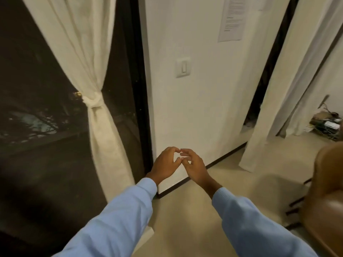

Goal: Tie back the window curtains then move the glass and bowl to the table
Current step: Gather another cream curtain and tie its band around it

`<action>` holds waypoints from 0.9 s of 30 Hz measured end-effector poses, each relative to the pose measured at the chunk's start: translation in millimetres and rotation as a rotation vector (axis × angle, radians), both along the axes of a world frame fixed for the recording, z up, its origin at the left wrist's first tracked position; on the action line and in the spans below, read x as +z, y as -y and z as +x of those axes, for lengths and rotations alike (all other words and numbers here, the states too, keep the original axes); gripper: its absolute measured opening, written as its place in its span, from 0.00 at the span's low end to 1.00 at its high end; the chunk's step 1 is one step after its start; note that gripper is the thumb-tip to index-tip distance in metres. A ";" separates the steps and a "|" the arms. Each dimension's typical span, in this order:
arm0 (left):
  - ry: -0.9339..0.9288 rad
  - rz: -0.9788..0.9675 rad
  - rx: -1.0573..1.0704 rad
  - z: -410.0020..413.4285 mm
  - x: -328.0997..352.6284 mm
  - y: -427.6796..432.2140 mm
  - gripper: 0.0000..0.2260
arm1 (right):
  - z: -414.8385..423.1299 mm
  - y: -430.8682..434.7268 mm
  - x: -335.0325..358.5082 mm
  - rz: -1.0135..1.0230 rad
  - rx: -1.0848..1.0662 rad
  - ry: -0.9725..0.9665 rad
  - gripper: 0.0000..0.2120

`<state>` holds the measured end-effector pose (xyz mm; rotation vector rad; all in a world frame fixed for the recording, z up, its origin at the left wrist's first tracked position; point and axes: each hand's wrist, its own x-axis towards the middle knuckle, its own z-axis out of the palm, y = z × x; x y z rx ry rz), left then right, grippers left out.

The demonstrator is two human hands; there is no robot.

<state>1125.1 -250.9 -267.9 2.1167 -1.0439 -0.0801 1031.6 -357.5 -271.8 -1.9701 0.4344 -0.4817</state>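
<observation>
A cream window curtain (89, 58) hangs at the left, gathered in the middle by a knotted cream tie (92, 101) against the dark window glass. A second cream curtain (282, 89) hangs loose at the right. My left hand (166, 163) and my right hand (193, 165) are held out low in front of the white wall, fingertips touching each other, fingers loosely curled, holding nothing. Both arms wear light blue sleeves. No glass, bowl or table is in view.
A white wall (200, 108) with a light switch (183, 67) and a taped paper sheet (232, 17) stands between the curtains. A brown leather chair (326, 191) is at the right edge. Cables and boxes (326, 125) lie on the beige floor behind it.
</observation>
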 end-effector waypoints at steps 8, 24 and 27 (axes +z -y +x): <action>0.026 0.017 -0.151 -26.4 8.6 159.0 0.16 | -42.2 144.7 2.6 -0.034 -0.202 -0.002 0.17; 0.069 0.016 -0.483 -61.0 34.2 411.1 0.23 | -123.9 371.2 11.8 -0.197 -0.594 -0.126 0.27; 0.110 0.001 -0.519 -46.4 38.3 452.4 0.26 | -116.8 407.0 17.3 -0.233 -0.637 -0.151 0.27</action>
